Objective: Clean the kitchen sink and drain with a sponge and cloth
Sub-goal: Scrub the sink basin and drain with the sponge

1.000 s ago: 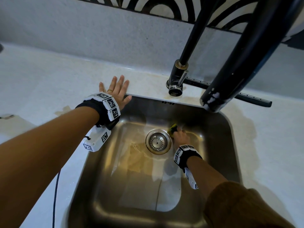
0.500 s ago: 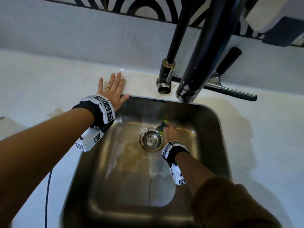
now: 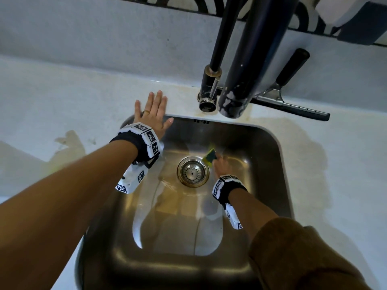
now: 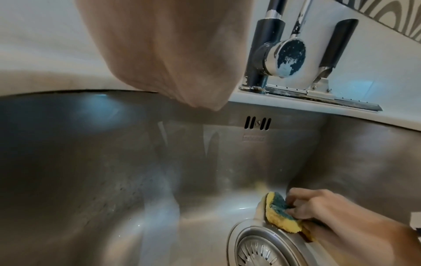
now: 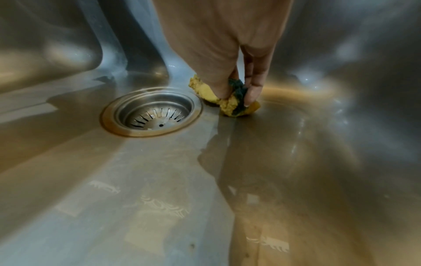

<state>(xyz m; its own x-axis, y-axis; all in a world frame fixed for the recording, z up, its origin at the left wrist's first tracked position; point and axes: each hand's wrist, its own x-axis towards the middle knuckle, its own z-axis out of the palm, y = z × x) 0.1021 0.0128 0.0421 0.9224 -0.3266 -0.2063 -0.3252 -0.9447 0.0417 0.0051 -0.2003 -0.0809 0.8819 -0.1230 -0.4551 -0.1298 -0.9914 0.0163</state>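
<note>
The stainless steel sink (image 3: 270, 168) fills the middle of the head view, with a round drain strainer (image 3: 193, 172) (image 5: 152, 111) in its floor. My right hand (image 3: 221, 164) (image 5: 237, 88) grips a yellow sponge with a green scouring side (image 3: 210, 157) (image 4: 280, 212) (image 5: 227, 103) and presses it on the sink floor just right of the drain rim. My left hand (image 3: 152, 114) lies flat with straight fingers on the countertop at the sink's back left corner. No cloth is in view.
A black faucet (image 3: 211, 88) (image 4: 266, 52) stands behind the sink and its dark spout (image 3: 249, 65) hangs over the back edge. A squeegee (image 3: 293, 105) (image 4: 341, 86) lies on the pale countertop (image 3: 62, 101) by the wall. Wet stains mark the counter on both sides.
The right hand has kept the sponge beside the drain's right rim, shifting it slightly. The head view has moved, so the faucet sits differently in frame. The left hand stays flat on the counter.
</note>
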